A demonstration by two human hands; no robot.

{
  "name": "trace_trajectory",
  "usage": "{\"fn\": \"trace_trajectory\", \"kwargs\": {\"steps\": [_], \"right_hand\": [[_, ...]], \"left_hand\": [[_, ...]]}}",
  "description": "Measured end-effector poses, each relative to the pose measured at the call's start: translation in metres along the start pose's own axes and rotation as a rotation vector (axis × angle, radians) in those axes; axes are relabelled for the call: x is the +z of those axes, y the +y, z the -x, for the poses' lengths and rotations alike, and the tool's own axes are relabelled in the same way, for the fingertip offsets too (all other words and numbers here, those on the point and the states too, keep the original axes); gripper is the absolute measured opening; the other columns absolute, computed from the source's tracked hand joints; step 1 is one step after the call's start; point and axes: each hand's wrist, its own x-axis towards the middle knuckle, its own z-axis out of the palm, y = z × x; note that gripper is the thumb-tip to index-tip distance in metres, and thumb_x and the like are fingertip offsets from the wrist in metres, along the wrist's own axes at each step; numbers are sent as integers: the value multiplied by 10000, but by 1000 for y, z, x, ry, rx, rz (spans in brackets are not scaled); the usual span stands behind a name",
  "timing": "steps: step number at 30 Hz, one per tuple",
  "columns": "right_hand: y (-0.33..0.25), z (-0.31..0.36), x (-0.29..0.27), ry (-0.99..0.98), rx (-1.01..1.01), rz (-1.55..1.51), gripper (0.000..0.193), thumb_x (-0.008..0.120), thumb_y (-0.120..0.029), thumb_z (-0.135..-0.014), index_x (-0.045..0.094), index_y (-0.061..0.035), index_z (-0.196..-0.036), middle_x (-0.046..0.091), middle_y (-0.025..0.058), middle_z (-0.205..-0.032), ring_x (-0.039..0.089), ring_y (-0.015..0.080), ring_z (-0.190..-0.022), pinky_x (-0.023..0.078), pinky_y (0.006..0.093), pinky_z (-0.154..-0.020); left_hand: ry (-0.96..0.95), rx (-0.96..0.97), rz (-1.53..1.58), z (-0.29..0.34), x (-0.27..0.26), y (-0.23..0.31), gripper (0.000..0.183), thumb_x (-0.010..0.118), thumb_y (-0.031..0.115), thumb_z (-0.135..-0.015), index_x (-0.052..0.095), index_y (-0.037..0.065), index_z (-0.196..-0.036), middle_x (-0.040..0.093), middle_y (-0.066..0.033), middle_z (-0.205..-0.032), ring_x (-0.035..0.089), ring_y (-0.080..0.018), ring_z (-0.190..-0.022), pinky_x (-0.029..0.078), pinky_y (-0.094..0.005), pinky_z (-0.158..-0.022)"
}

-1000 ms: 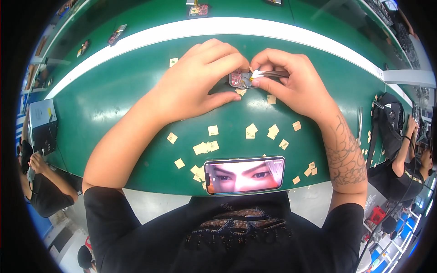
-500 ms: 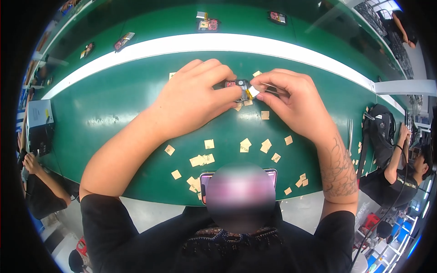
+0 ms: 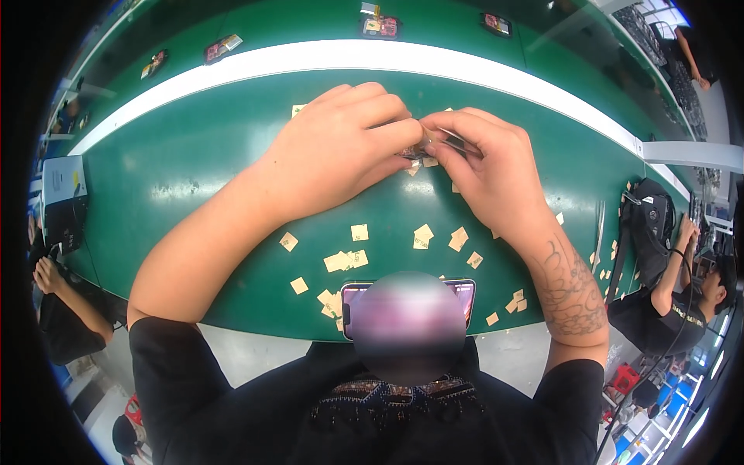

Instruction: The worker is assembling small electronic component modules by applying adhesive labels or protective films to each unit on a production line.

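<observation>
My left hand [image 3: 349, 147] is closed on a small black electronic device [image 3: 402, 152], of which only slivers show under the fingers. From the right, my right hand [image 3: 492, 159] meets it, thumb and forefinger pinched together at the device's edge. Metal tweezers [image 3: 459, 140] lie within the right hand's grip, pointing back toward the palm. A small brownish piece [image 3: 427, 137] shows between the two hands' fingertips; its kind is unclear. The white-and-yellow battery pouch seen earlier is mostly hidden now. Small beige paper squares [image 3: 414, 168] lie just under the hands.
More beige squares [image 3: 359, 232] are scattered over the green table [image 3: 186, 225]. A phone [image 3: 348, 311] lies at the near edge. Beyond the white rail [image 3: 372, 56], several opened devices [image 3: 380, 28] sit on a green strip. A black bag [image 3: 652, 213] stands at right; people sit on both sides.
My hands have drawn closer together, and the left fingers now cover most of the device. The right fingertips moved left onto it, hiding the pouch. The whole view has shifted slightly.
</observation>
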Motion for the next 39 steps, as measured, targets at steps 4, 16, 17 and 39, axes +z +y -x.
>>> {"fn": "trace_trajectory", "kwargs": {"steps": [4, 16, 17, 39], "right_hand": [[5, 0, 0, -10, 102, -57, 201, 795, 8, -909, 790, -31, -1106, 754, 134, -948, 755, 283, -818, 591, 374, -710], [-1, 2, 0, 11, 51, 28, 184, 785, -6, -918, 798, -26, -1100, 763, 150, -979, 763, 329, -846, 607, 386, -736], [-1, 2, 1, 19, 58, 4, 179, 780, -4, -919, 796, -24, -1097, 763, 153, -979, 761, 340, -847, 608, 389, -739], [5, -9, -5, 29, 9, 18, 300, 823, -62, -865, 727, -47, -1148, 722, 137, -860, 749, 329, -832, 593, 413, -769]], "left_hand": [[9, -11, 29, 0, -2, -1, 326, 894, 130, -777, 735, 90, -1060, 716, -50, -1065, 678, -277, -996, 567, -412, -887], [-14, -76, 105, 1, -1, 3, 331, 870, 94, -808, 692, 76, -1086, 661, -70, -1062, 646, -302, -1016, 545, -430, -890], [-20, -99, 128, 1, -1, 3, 332, 865, 86, -813, 690, 74, -1094, 649, -76, -1060, 639, -308, -1018, 540, -434, -889], [59, -132, 268, -7, -2, 3, 468, 883, -9, -783, 651, 34, -1187, 686, -88, -1082, 688, -287, -975, 571, -382, -844]]}}
